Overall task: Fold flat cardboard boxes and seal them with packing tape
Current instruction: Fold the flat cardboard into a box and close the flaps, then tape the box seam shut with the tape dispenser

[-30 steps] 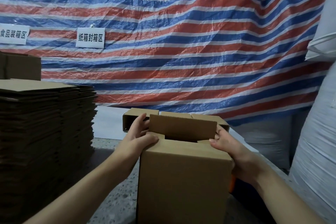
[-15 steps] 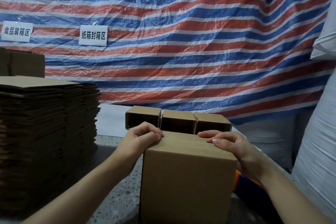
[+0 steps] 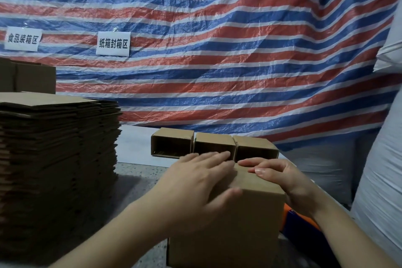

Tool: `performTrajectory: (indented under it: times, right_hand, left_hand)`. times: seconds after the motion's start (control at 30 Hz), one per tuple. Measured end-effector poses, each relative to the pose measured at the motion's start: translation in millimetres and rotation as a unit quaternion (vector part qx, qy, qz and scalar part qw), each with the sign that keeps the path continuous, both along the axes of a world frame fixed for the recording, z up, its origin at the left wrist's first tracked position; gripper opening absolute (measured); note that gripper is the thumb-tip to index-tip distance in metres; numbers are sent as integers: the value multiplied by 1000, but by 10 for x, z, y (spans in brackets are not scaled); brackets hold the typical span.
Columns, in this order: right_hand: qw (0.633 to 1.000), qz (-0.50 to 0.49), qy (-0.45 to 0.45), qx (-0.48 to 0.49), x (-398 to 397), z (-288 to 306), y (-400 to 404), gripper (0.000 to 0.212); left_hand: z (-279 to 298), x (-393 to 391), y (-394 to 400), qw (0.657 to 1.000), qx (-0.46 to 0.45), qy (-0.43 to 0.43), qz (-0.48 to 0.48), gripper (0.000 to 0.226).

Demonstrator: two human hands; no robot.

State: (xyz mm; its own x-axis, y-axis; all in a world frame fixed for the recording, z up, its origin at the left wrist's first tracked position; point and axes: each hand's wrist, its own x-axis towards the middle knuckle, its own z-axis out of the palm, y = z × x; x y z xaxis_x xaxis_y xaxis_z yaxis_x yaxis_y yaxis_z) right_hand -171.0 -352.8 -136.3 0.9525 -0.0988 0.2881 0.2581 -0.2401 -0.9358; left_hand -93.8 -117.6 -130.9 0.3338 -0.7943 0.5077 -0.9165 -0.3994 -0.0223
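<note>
Now the left hand (image 3: 202,178) lies flat with straight fingers on top of the box (image 3: 226,224) near the tabletop's front edge, the right hand (image 3: 280,178) presses loosely curled beside it, so keep the flaps down until tape goes on.

Signs (image 3: 113,43) — 纸箱封箱区, 食品装箱区 — tarp (image 3: 217,61).

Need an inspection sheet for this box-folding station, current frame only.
Surface: speckled table, grey, partly shadowed.
Job's things: upright cardboard box in front, top flaps folded down; no tape seen on it. Stack of flat boxes at left. Three open boxes lie on their sides behind.
Clutter: orange-and-blue object behind the box, mostly hidden.
Grippers: left hand flat on the box top; right hand with fingers bent, resting on the top.
Cables: nothing seen.
Surroundings: striped tarp with two paper signs; white sacks at right.
</note>
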Motion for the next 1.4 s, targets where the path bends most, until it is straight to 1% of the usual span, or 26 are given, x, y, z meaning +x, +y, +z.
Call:
performTrajectory:
  times: [0.07,0.2,0.3,0.33,0.37,0.4,0.43,0.47,0.5,0.53,0.57,0.6,0.73,0.8,0.87,0.97,1.0,1.07,1.17,1.2,1.23,1.3,1.37,1.4]
  right_hand:
    - [1000,-4,-3,-9,6,-11,-8,20]
    - [1000,-5,5,-28,25,-2,-64,19]
    - [998,-18,12,-56,-2,10,-103,30]
    - [997,-42,12,-61,-5,23,-111,35]
    - [993,-90,18,-73,-4,35,-134,39]
    - [980,-158,39,-116,1,46,-186,42]
    - [949,-229,79,-203,1,63,-253,44]
    - [892,-288,143,-316,-8,78,-339,46]
    - [823,-322,209,-418,-27,76,-414,47]
    - [761,-337,261,-489,-53,44,-480,49]
    - [720,-345,297,-523,-85,-4,-531,52]
    - [704,-350,322,-528,-121,-61,-573,57]
    - [673,-351,385,-525,-253,-274,-593,84]
    - [654,-355,398,-536,-285,-376,-600,85]
    - [655,-361,407,-524,-304,-475,-597,76]
    - [685,-354,400,-496,-342,-626,-592,56]
    - [696,-353,390,-489,-360,-670,-598,52]
    - [709,-366,366,-479,-388,-741,-618,50]
    - [713,-385,343,-475,-389,-767,-654,48]
    - [720,-391,328,-469,-378,-744,-675,49]
    - [734,-396,306,-458,-369,-697,-686,51]
    - [774,-404,249,-420,-361,-528,-686,51]
    - [812,-422,167,-368,-355,-298,-655,51]
    - [825,-431,120,-346,-348,-179,-631,51]
  left_hand:
    - [-24,11,-8,1000,0,-23,-1,68]
    - [-48,26,-27,998,-35,-55,-14,65]
    - [-51,28,-26,997,-38,-62,-16,59]
    - [-55,28,-19,998,-36,-57,-15,60]
    - [-58,29,-18,998,-33,-51,-16,61]
    - [-60,31,-16,998,-31,-49,-17,62]
    - [-62,28,-14,998,-30,-51,-17,61]
    - [-62,21,-12,998,-31,-52,-17,61]
    - [-59,17,-13,998,-31,-51,-17,61]
    - [-61,17,-13,998,-31,-48,-17,61]
    - [-64,21,-19,998,-32,-43,-18,63]
    - [-72,30,-24,998,-32,-40,-19,65]
    - [-74,47,-35,998,-33,-43,-16,68]
    - [-78,50,-42,998,-33,-43,-13,69]
    - [-84,49,-40,998,-34,-45,-12,69]
    - [-94,49,-36,998,-32,-45,-7,71]
    - [-97,51,-37,998,-32,-45,-6,71]
    - [-97,55,-37,998,-31,-45,-7,69]
    - [-98,62,-37,998,-32,-49,-7,67]
    - [-100,64,-36,998,-31,-48,-6,67]
    - [-103,67,-38,998,-31,-45,-6,66]
    - [-109,74,-41,999,-32,-41,-7,64]
    - [-108,82,-46,999,-30,-45,-6,64]
    - [-107,87,-51,999,-29,-46,-6,65]
